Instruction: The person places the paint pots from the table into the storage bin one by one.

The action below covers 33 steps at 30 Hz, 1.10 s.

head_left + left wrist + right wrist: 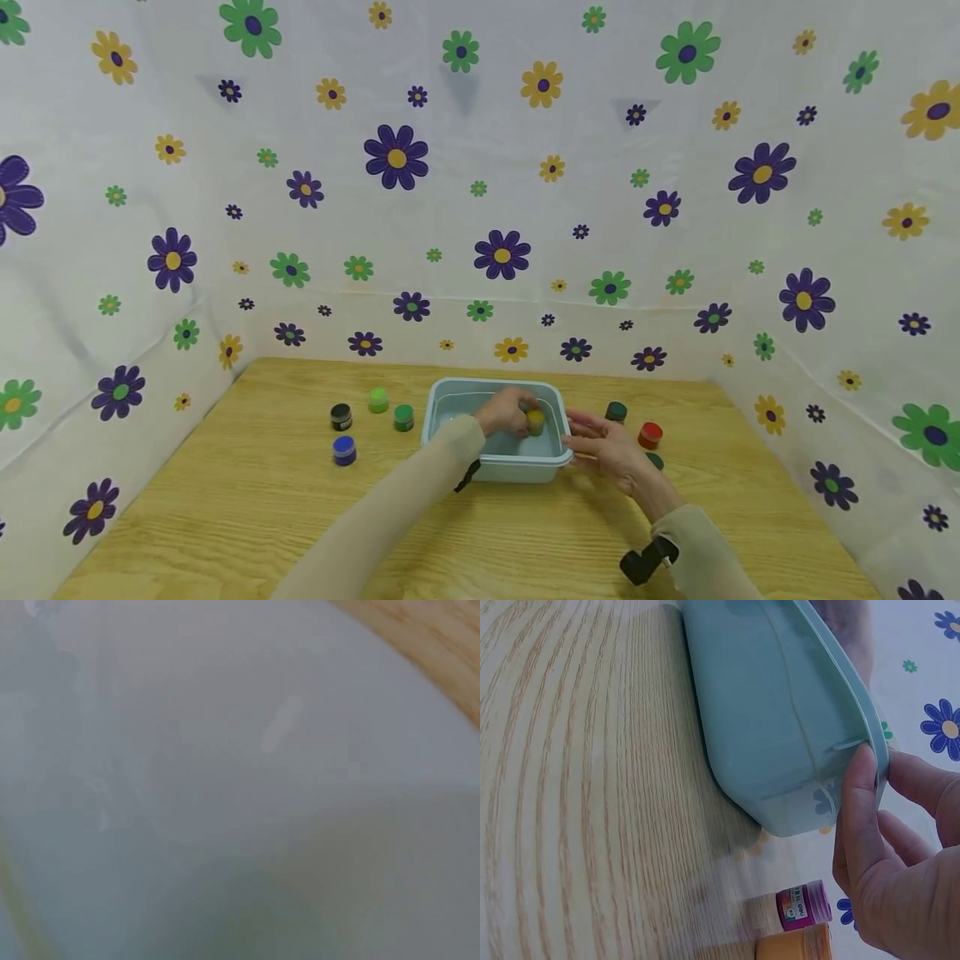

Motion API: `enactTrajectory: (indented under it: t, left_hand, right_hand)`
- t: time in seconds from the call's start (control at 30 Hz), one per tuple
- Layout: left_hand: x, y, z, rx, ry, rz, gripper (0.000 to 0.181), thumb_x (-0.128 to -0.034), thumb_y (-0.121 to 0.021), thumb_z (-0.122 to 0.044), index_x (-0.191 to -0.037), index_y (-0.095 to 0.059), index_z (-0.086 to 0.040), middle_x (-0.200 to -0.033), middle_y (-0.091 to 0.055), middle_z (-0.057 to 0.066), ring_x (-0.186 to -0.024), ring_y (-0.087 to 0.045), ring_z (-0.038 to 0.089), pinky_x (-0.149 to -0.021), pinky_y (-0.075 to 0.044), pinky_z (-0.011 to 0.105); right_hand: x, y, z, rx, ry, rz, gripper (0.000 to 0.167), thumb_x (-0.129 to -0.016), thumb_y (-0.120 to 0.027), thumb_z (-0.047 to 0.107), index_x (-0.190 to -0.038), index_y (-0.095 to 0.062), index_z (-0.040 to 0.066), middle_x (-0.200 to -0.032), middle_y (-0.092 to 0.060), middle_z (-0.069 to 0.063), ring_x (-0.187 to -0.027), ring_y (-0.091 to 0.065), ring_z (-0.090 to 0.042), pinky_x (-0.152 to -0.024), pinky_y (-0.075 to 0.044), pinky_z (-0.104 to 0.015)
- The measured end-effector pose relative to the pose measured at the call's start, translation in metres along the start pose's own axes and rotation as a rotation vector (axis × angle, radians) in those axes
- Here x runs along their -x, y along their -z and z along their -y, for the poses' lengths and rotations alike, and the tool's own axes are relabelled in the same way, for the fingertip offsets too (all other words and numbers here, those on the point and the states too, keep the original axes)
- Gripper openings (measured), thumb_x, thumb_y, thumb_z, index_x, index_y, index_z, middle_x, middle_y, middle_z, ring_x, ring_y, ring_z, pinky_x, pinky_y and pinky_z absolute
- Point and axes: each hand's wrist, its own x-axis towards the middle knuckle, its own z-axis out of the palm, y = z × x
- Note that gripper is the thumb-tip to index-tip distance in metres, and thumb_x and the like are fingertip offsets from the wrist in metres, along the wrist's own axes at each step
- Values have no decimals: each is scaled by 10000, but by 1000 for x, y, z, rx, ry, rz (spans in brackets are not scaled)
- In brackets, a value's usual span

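Left sleeve [375,525]: stretched over near-left corner of pale-blue tub [517,472]
Right hand [611,450]: pinching its rim [857,686] at the right, could tip it by tugging
Left hand [504,412]: gripping yellow jar [536,422] inside, could drop it through a loose hold
Wooden table [195,492]: dotted with small jars [344,451] on both sides
Flowered curtain [442,208]: hung behind and at both sides

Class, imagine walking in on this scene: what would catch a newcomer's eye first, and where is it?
Probably the flowered backdrop, rising behind and on both sides of the wooden table. Then the pale blue basin, where the left hand holds a small yellow jar inside while the right hand grips the right rim. Bright jars follow: blue left of the basin, red to its right.
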Motion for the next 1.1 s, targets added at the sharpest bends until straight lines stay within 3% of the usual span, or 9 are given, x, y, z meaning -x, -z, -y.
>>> enactTrajectory:
  t: [0.13, 0.37, 0.7, 0.97, 1.1]
  left_hand:
    - [2, 2, -1, 10, 8, 0, 503, -784, -650, 134, -1257, -640, -39, -1237, -653, 160, -1077, -625, 260, -894, -580, 377]
    - [5, 5, 1, 112, -29, 4, 455, -788, -612, 171, -1208, -657, 1, -1215, -661, 206, -931, -691, 281, -780, -619, 374]
    - [10, 14, 2, 113, -57, -79, 156, -877, -687, -19, -1030, -701, 7, -967, -706, 128, -772, -675, 229, -633, -602, 307]
    - [21, 32, 5, 167, -104, -110, 134, -893, -702, -102, -972, -721, 5, -837, -710, 120, -711, -680, 265, -648, -610, 399]
    - [30, 46, 6, 158, -110, -124, 150, -912, -693, -136, -984, -731, -11, -789, -706, 116, -686, -658, 269, -549, -553, 323]
  right_hand:
    - [1, 0, -1, 7, -1, 1, 655, -924, -674, 86, -1497, -363, 27, -1501, -407, -248, -1145, -635, -257, -847, -600, -307]
    - [1, 0, -1, -13, 6, -3, 646, -928, -668, 81, -1494, -364, 22, -1502, -401, -255, -1118, -652, -254, -835, -603, -305]
    - [4, -1, 1, -4, -3, -35, 653, -920, -684, 106, -1490, -376, 25, -1497, -405, -261, -1121, -648, -278, -847, -602, -326]
    - [3, -2, 0, -24, -20, -48, 643, -913, -684, 73, -1486, -393, 39, -1477, -437, -251, -1071, -668, -253, -812, -609, -310]
    - [2, -2, 1, -11, -11, -45, 651, -908, -694, 88, -1485, -396, 41, -1476, -435, -256, -1087, -662, -271, -828, -606, -318]
